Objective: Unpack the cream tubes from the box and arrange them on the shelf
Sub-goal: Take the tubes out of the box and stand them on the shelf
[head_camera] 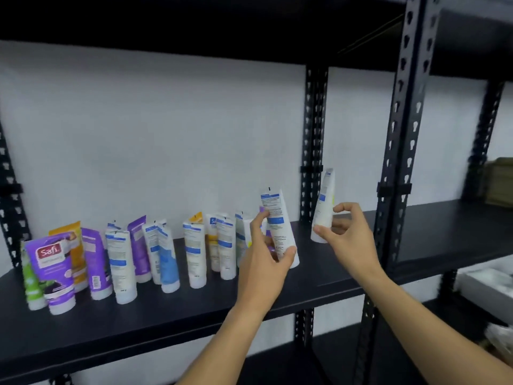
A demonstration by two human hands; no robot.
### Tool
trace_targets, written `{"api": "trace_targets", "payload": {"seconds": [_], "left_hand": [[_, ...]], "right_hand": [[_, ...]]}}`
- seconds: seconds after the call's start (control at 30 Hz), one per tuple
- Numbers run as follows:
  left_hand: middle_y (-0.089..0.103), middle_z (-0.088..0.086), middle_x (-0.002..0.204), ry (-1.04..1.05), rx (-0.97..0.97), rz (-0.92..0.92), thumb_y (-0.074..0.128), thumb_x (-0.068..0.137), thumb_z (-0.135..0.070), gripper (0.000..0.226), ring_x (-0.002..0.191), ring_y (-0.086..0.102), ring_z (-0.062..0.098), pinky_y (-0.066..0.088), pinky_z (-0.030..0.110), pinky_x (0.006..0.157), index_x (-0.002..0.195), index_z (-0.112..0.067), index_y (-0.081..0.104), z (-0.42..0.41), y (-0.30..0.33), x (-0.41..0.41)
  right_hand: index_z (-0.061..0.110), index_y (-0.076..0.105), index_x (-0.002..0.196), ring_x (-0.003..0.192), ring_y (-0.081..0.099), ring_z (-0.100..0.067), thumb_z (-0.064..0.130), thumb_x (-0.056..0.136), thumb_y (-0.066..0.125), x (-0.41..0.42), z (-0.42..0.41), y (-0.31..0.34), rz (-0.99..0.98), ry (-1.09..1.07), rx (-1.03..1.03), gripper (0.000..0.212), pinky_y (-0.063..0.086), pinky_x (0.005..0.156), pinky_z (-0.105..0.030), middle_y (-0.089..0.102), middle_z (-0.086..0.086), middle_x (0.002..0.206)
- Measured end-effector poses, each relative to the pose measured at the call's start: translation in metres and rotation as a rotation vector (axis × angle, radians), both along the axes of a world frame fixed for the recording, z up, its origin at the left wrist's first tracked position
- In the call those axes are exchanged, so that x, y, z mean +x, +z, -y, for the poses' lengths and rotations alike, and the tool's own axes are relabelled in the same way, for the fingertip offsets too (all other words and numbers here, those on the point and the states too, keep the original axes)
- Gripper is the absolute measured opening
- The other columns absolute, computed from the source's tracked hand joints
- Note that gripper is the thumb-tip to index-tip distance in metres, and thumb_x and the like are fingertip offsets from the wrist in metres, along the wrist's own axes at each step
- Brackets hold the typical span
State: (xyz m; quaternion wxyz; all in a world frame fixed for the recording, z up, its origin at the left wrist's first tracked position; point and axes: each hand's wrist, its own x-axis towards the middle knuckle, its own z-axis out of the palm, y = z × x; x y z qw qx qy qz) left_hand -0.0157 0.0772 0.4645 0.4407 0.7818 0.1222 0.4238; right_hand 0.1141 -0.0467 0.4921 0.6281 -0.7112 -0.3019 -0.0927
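A black shelf board (194, 309) carries a row of several cream tubes standing cap-down, from a purple Safi tube (54, 269) at the left to white-and-blue ones (226, 245) near the middle. My left hand (263, 262) grips a white tube with a blue label (277, 218), upright and tilted slightly left, at the row's right end. My right hand (347, 234) pinches a second white tube (324, 201) by its lower part; it stands apart to the right, leaning against the rear post. The box is out of sight.
Black perforated uprights stand at the back (313, 140) and at the front right (399, 151). A lower shelf at the far right holds a white tray (488, 284). A dark shelf (194, 20) runs overhead. The wall (155, 129) behind is white.
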Motion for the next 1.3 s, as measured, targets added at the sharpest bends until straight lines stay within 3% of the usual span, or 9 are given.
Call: {"api": "trace_targets", "payload": {"seconds": [0.13, 0.23, 0.53, 0.87, 1.07, 1.17, 1.3], "left_hand": [[0.059, -0.016, 0.124, 0.033, 0.080, -0.077, 0.070, 0.088, -0.030, 0.082, 0.102, 0.064, 0.004, 0.058, 0.035, 0.085, 0.138, -0.059, 0.012, 0.012, -0.013, 0.040], [0.062, -0.010, 0.127, 0.096, 0.179, -0.145, 0.068, 0.089, -0.030, 0.082, 0.102, 0.066, 0.009, 0.057, 0.031, 0.084, 0.140, -0.053, 0.010, 0.012, -0.020, 0.063], [0.055, -0.002, 0.135, 0.250, 0.270, -0.290, 0.065, 0.092, -0.028, 0.078, 0.108, 0.064, 0.021, 0.056, 0.045, 0.088, 0.144, -0.042, 0.008, 0.000, -0.038, 0.108], [0.049, -0.002, 0.142, 0.274, 0.271, -0.358, 0.064, 0.093, -0.024, 0.081, 0.121, 0.057, 0.018, 0.055, 0.039, 0.093, 0.149, -0.037, 0.007, -0.018, -0.057, 0.124], [0.043, -0.005, 0.147, 0.202, 0.211, -0.354, 0.066, 0.092, -0.019, 0.085, 0.125, 0.052, 0.014, 0.052, 0.035, 0.095, 0.151, -0.037, 0.007, -0.016, -0.061, 0.115], [0.043, -0.007, 0.146, 0.141, 0.176, -0.370, 0.063, 0.094, -0.022, 0.075, 0.125, 0.051, 0.010, 0.049, 0.031, 0.096, 0.151, -0.035, 0.015, -0.012, -0.064, 0.099], [0.044, -0.008, 0.147, 0.126, 0.288, -0.461, 0.052, 0.099, -0.033, 0.053, 0.126, 0.047, 0.008, 0.046, 0.026, 0.100, 0.147, -0.027, 0.032, -0.011, -0.069, 0.073]], "right_hand": [[0.032, 0.047, 0.106, 0.080, 0.069, -0.004, 0.026, 0.081, 0.081, 0.024, 0.017, -0.004, 0.006, -0.042, -0.035, 0.043, 0.057, 0.073, -0.034, 0.072, 0.010, 0.087], [0.032, 0.047, 0.107, 0.082, 0.069, -0.003, 0.027, 0.082, 0.080, 0.035, 0.021, -0.007, 0.017, -0.048, -0.045, 0.042, 0.054, 0.068, -0.028, 0.071, 0.011, 0.089], [0.028, 0.046, 0.111, 0.084, 0.067, -0.003, 0.026, 0.083, 0.079, 0.057, 0.017, -0.018, 0.023, -0.037, -0.094, 0.043, 0.049, 0.063, -0.020, 0.069, 0.009, 0.094], [0.028, 0.044, 0.112, 0.087, 0.067, -0.002, 0.026, 0.084, 0.078, 0.072, 0.005, -0.036, -0.011, -0.015, -0.125, 0.044, 0.046, 0.055, -0.011, 0.070, 0.002, 0.103], [0.027, 0.044, 0.108, 0.086, 0.067, -0.001, 0.022, 0.083, 0.079, 0.075, -0.004, -0.055, -0.034, -0.011, -0.130, 0.043, 0.051, 0.064, -0.016, 0.069, 0.005, 0.101], [0.027, 0.044, 0.106, 0.084, 0.068, -0.001, 0.019, 0.082, 0.079, 0.074, -0.010, -0.062, -0.038, -0.006, -0.130, 0.043, 0.053, 0.066, -0.019, 0.069, 0.009, 0.097], [0.026, 0.043, 0.106, 0.084, 0.068, -0.003, 0.016, 0.083, 0.078, 0.075, -0.017, -0.072, -0.055, 0.012, -0.146, 0.043, 0.052, 0.065, -0.018, 0.069, 0.007, 0.096]]}}
